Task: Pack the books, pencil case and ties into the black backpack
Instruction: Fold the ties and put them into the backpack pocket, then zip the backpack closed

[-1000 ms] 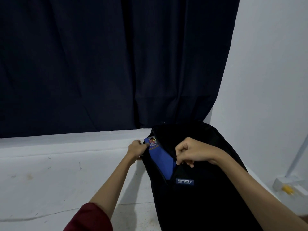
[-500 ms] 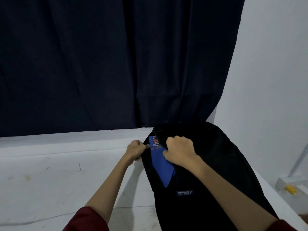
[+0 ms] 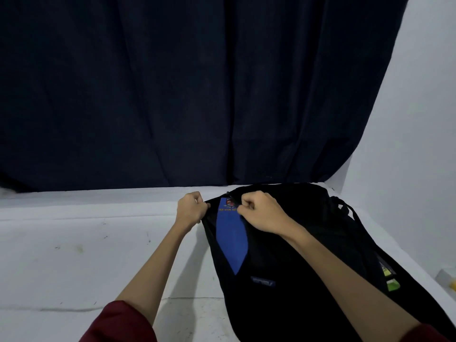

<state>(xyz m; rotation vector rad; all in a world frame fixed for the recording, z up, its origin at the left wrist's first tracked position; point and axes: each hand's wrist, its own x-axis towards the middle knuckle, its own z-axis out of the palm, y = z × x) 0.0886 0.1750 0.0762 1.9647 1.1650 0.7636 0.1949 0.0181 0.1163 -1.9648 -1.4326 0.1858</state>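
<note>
On the white table (image 3: 74, 255), black backpack (image 3: 308, 255): blue tie (image 3: 230, 240) showing in its open pocket; left hand (image 3: 190, 211) gripping the pocket edge, right hand (image 3: 261, 213) apparently pinching the zipper; closing pending.

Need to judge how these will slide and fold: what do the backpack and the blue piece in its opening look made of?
Backpack: seemingly soft woven synthetic fabric, matte black; it sags and creases where the left hand and right hand grip its opening. Blue piece: smooth, matte cloth with a stitched-looking crest, likely a tie; it lies flat and limp.
</note>
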